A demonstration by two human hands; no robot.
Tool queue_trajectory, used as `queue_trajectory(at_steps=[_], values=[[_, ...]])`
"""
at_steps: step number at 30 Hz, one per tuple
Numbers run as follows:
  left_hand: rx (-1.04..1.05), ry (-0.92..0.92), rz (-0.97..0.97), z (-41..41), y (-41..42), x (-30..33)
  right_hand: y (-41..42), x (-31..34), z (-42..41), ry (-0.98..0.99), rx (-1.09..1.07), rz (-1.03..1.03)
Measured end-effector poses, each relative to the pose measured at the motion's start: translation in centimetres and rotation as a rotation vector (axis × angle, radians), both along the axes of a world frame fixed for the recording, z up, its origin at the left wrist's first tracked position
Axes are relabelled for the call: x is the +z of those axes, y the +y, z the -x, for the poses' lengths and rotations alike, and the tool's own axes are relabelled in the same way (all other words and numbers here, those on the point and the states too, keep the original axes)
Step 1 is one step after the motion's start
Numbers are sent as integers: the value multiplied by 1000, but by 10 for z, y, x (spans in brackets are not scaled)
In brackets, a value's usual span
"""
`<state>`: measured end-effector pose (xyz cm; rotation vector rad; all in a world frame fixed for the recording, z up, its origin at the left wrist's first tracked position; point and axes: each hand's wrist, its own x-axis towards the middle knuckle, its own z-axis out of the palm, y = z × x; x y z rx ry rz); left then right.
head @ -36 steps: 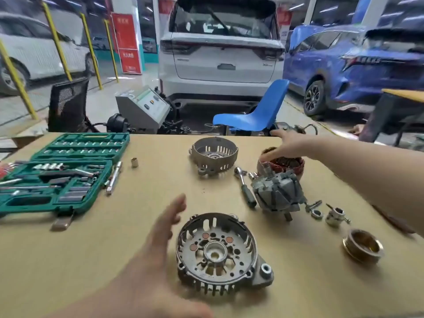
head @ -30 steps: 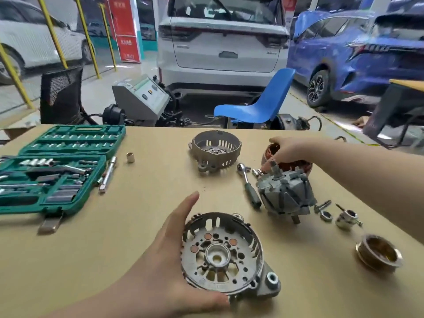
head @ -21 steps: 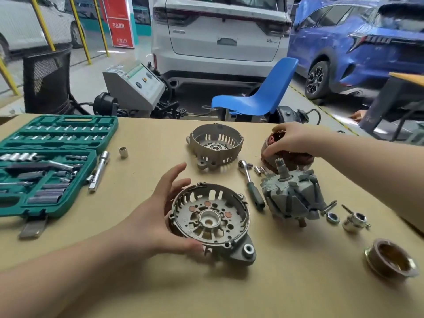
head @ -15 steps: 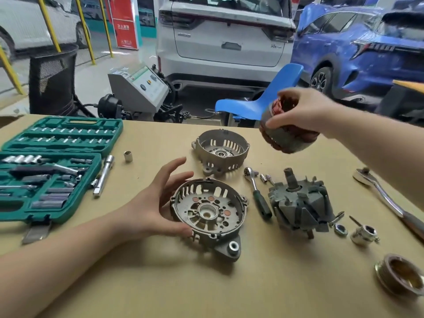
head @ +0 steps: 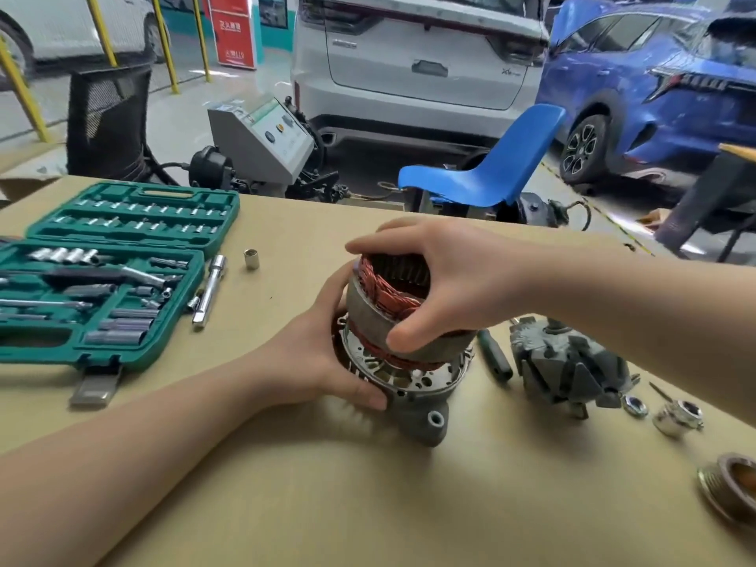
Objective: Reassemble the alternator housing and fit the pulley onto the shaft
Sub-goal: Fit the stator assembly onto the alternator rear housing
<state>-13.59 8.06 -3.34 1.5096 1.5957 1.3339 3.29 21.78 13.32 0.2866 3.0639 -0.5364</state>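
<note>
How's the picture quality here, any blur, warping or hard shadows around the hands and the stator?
Head view: the right hand and stator are slightly soft; wide-angle warp bends the table edge and the yellow posts; a soft shadow falls beneath the housing; the pulley is cropped at the right edge.

The scene is seen through a single wide-angle camera worn on the head, aimed forward and down. The table (head: 286, 505) is viewed from close above its near edge, both forearms entering from below, and parked cars (head: 417, 55) are taken in beyond its far edge.
</note>
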Motion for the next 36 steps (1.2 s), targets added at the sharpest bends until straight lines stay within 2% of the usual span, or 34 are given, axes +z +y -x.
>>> queue_trajectory(at_steps=[8,20,24,28,34,36], values=[[0,24,-5,2,0,0,-2,-31,1,-75,49,-26],[-90,26,-18,11,-5,-1,-8,-46,-2,13,35,58],[-181,65,-59,7,-5,2,-12,-48,-12,25,70,33],[-186,76,-121,2,-12,4,-17,-49,-24,65,85,54],[-114,177,-237,-5,-19,9,-35,-56,-39,198,97,-150],[-107,201,-258,-6,-18,10,-41,-61,-39,269,46,-150]])
